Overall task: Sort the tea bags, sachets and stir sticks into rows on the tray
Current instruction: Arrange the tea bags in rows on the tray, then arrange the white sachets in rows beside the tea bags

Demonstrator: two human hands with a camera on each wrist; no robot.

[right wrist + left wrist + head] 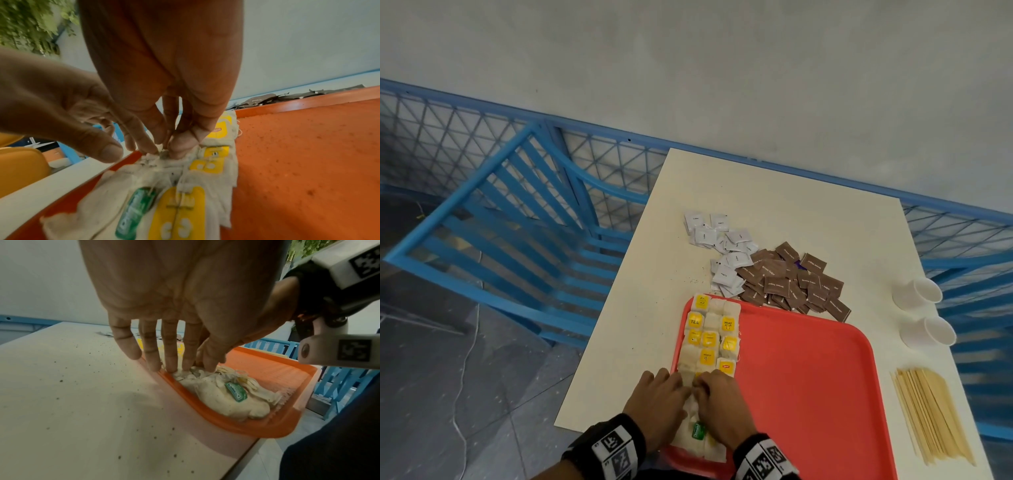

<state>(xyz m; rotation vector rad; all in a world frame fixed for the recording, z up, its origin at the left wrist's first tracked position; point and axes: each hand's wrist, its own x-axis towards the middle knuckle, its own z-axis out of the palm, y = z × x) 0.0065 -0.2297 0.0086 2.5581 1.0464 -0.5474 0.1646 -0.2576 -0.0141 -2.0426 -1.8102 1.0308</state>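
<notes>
Tea bags (710, 337) under both hands on tray (808, 370).
Left hand (659, 404) spread, pressing; right hand (722, 407) pinching one tea bag beside it.

- Bare left grip (659, 402) and bare right grip (722, 407), no gloves or rings visible.
- Black wrist strap (616, 445) on left forearm, carrying white blocks printed with black square fiducial markers.
- Matching black strap (765, 457) on right forearm, same white marker blocks.
- From left wrist view: white camera housing (337, 352), rounded end, marker on its side, dark screw joint above.
</notes>
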